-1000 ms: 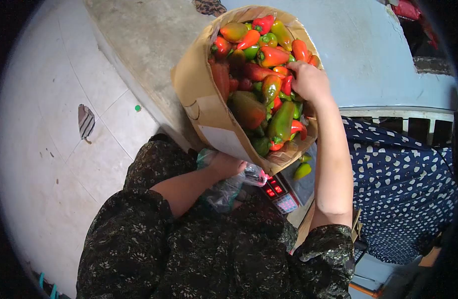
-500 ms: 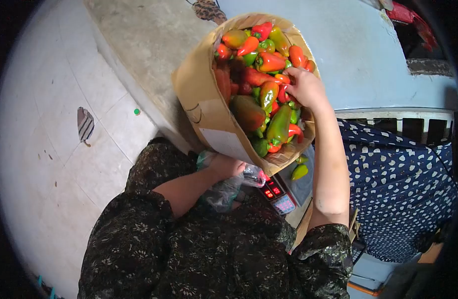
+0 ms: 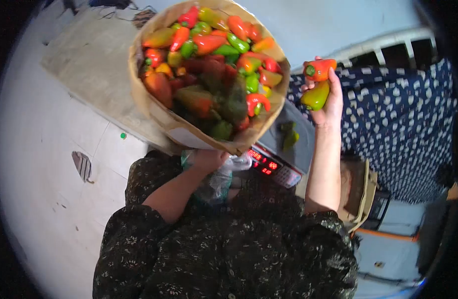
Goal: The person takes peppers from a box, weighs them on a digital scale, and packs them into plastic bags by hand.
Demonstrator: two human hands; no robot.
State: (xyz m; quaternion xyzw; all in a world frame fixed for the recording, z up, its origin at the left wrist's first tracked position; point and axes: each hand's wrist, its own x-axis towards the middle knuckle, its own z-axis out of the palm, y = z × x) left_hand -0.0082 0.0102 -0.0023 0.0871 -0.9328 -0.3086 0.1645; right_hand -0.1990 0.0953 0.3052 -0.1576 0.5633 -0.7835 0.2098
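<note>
My right hand [image 3: 331,99] is raised to the right of the large paper bag [image 3: 164,118], holding a red-orange pepper [image 3: 321,70] and a yellow-green pepper [image 3: 315,96]. Red, green and orange peppers [image 3: 207,45] fill the bag. At the bag's lower edge is my left hand [image 3: 212,159], closed around a clear plastic bag [image 3: 215,183]. Just right of it, a digital scale [image 3: 274,169] shows lit red digits. Green peppers [image 3: 289,137] lie on the scale's grey tray [image 3: 301,149].
A dark blue patterned cloth [image 3: 398,124] hangs at the right. Below it stands an open cardboard box [image 3: 361,194]. On the tiled floor at the left are a striped cloth piece [image 3: 81,166] and a green cap [image 3: 123,135].
My right hand has come out of the paper bag and moved right, now with two peppers in it. The view has shifted, and the bag appears farther left. My left hand keeps its grip.
</note>
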